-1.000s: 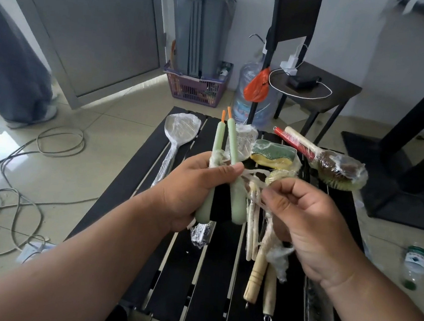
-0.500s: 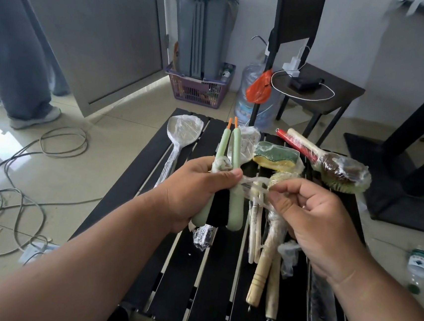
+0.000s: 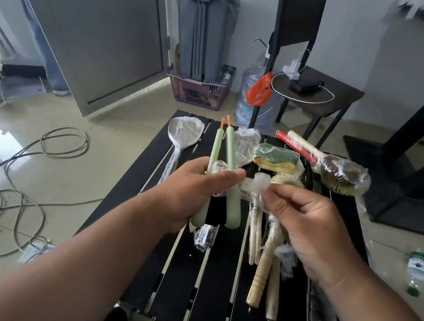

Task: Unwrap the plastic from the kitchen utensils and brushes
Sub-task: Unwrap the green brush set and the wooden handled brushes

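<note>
at frame centre my left hand (image 3: 192, 192) grips the green brushes (image 3: 227, 162); right hand (image 3: 303, 221) pinches the plastic wrap (image 3: 254, 183). i'd pull it steadily sideways.

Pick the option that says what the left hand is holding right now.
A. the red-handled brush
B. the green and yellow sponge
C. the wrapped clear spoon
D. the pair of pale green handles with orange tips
D: the left hand grips the pair of pale green handles above the black table, while the sponge, spoon and red-handled brush lie untouched on it.
</note>
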